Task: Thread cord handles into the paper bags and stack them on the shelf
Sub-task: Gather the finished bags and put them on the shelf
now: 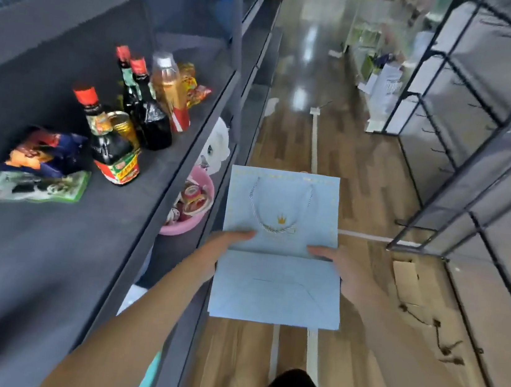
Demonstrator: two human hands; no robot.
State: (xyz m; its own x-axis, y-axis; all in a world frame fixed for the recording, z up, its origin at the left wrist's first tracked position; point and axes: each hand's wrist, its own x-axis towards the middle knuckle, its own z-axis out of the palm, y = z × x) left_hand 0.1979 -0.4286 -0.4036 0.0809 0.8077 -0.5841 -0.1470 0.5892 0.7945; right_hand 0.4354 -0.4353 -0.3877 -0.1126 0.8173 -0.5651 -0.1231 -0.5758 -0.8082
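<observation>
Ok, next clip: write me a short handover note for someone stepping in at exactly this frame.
Left hand and right hand each grip a side of the flat light-blue paper bag, held over the aisle floor.
Cord handle looks threaded on the visible face and lies against it.
Dark shelf on the left holds bottles and snack packets; no bag stack visible there.
Left to do: place this bag on the shelf.

Dark shelf (135,210) holds sauce bottles (135,112), snack packets (39,171); wooden floor (363,181) has flat cardboard (406,283) with cords (437,334).
</observation>
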